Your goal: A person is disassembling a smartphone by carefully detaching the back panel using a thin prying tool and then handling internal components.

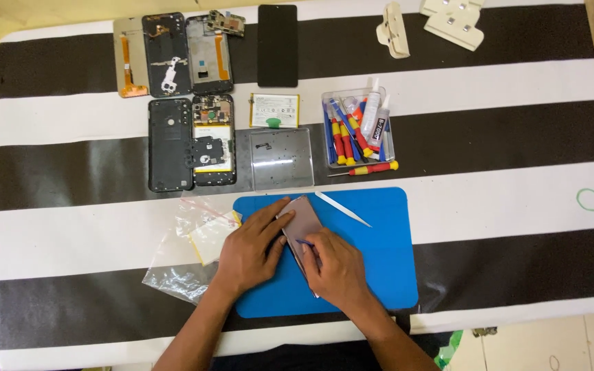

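Lying nearest the person, on the blue mat [379, 275], is a flat grey phone panel [302, 227], its long axis tilted, running from its upper end near the mat's far-left part down toward the near edge. Both hands meet on it. The left hand [249, 251] presses flat on the panel's left side, its fingers [273, 213] spread along the upper left edge, pinning it down. The right hand [335, 268] sits on the lower right part, its fingers pinched narrow around a small blue tool [304, 242] whose tip touches the panel's face near the middle. So the panel lies just ahead of and between the two hands, the right one nearer its lower end.

Left of the mat lies a clear plastic bag [187, 254]. Just beyond the hands, a white spudger [342, 208] rests on the mat. Farther off on the striped table [517, 185] stand a clear lid [282, 158], a tray of screwdrivers [357, 127], a battery [273, 110] and opened phone bodies [190, 141].
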